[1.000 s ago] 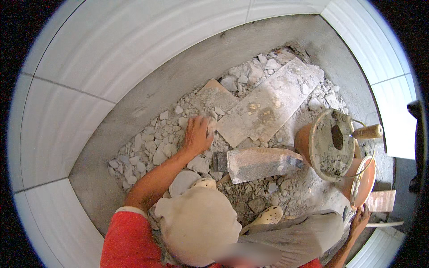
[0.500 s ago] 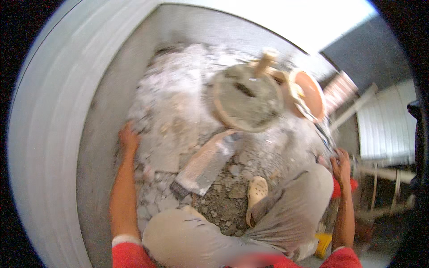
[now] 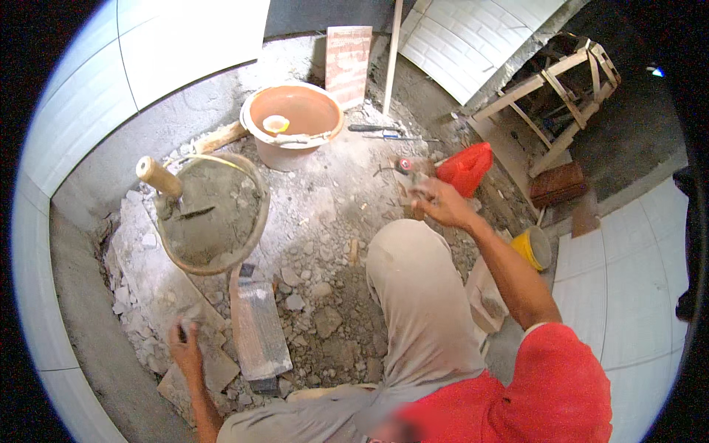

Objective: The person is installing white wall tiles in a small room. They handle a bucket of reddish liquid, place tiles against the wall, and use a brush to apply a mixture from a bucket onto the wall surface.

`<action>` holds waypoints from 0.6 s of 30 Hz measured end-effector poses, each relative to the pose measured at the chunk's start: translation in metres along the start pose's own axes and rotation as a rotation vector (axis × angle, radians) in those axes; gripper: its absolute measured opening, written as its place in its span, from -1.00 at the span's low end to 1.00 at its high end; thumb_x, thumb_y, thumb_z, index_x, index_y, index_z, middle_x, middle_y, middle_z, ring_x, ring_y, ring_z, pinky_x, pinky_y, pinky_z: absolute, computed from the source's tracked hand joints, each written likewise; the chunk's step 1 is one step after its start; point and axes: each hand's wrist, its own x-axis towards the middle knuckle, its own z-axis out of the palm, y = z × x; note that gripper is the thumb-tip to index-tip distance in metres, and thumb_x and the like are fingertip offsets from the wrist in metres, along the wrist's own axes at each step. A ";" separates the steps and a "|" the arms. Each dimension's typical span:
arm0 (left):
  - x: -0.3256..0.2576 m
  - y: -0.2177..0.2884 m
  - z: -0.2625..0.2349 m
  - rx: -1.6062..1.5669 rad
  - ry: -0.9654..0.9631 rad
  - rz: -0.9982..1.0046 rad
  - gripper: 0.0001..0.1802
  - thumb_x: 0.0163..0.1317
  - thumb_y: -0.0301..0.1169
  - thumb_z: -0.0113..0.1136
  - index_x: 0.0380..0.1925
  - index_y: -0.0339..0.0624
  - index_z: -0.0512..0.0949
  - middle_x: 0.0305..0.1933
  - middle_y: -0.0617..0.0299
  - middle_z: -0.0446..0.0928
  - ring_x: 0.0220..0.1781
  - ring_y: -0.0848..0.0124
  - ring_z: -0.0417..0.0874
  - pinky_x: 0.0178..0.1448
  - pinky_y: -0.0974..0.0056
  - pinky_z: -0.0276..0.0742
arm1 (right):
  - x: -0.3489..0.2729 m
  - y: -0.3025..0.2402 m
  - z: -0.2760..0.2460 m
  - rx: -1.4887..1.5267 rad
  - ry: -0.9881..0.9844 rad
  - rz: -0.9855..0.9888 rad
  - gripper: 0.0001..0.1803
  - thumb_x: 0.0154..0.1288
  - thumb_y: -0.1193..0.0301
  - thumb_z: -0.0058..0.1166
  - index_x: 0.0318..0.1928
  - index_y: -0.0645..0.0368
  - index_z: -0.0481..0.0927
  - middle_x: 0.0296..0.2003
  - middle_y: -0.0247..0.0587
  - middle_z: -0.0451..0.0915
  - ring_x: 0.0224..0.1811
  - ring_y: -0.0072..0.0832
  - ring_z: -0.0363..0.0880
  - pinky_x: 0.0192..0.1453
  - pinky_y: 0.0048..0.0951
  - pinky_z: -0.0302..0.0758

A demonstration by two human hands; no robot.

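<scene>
My left hand [image 3: 186, 345] is low over the rubble at the left, thumb and fingers apart, beside a flat dusty slab [image 3: 177, 292]. My right hand [image 3: 437, 203] reaches out past my raised knee, its fingers smeared by motion. Close to its fingertips lies a small red and dark object [image 3: 404, 165] whose kind I cannot make out. A red plastic bag [image 3: 467, 168] sits just beyond that hand. Between my hands rests a long, worn board [image 3: 260, 325] with dark ends. Ahead of my left hand, a round tub of grey mortar [image 3: 210, 221] holds a tool with a wooden handle [image 3: 157, 176].
An orange-brown bucket [image 3: 295, 151] stands farther back, before a leaning reddish-white tile [image 3: 348, 66]. Thin tools [image 3: 384, 133] lie right of it. A yellow pail [image 3: 532, 247], a brick [image 3: 557, 184] and a wooden frame [image 3: 554, 92] are at the right. Broken rubble [image 3: 325, 295] covers the ground.
My view has swung to the right, so the tub and bucket now sit farther left. My right arm has stretched forward; my left hand has come away from the wall's foot to above the slab.
</scene>
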 end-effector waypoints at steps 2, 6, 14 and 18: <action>-0.008 0.033 0.020 -0.209 -0.233 -0.028 -0.44 0.28 -0.23 0.29 0.20 -0.31 0.47 0.12 0.01 0.52 0.14 0.20 0.54 0.23 0.19 0.42 | -0.006 0.020 0.016 0.317 -0.118 0.211 -0.55 0.26 0.14 0.15 0.04 0.16 0.62 -0.16 0.13 0.60 -0.09 -0.06 0.61 0.01 -0.12 0.51; -0.031 0.083 0.049 -0.333 -0.409 -0.033 -0.31 0.25 -0.15 0.30 0.29 -0.30 0.39 0.28 -0.10 0.43 0.28 0.11 0.50 0.31 0.14 0.39 | -0.030 0.066 0.066 -0.058 -0.337 0.205 -0.53 0.24 0.20 0.11 0.08 0.21 0.57 -0.20 0.18 0.61 -0.07 -0.03 0.62 0.00 -0.03 0.53; -0.062 0.186 -0.021 -0.190 -0.824 -0.249 -0.47 0.37 -0.20 0.07 0.23 -0.33 0.43 0.17 -0.02 0.52 0.17 0.21 0.55 0.22 0.16 0.45 | -0.004 0.137 0.085 -0.151 -0.245 0.124 -0.53 0.25 0.18 0.13 0.03 0.26 0.56 -0.09 0.16 0.51 0.03 0.04 0.47 0.14 -0.04 0.42; -0.072 0.230 -0.073 -0.580 -0.937 -0.601 -0.29 0.34 0.08 0.12 0.23 -0.31 0.45 0.29 -0.06 0.45 0.31 0.09 0.46 0.35 0.04 0.36 | -0.033 0.175 0.085 0.019 -0.026 0.172 -0.58 0.18 0.19 0.17 -0.15 0.34 0.59 -0.19 0.24 0.59 -0.05 0.11 0.55 0.08 0.02 0.47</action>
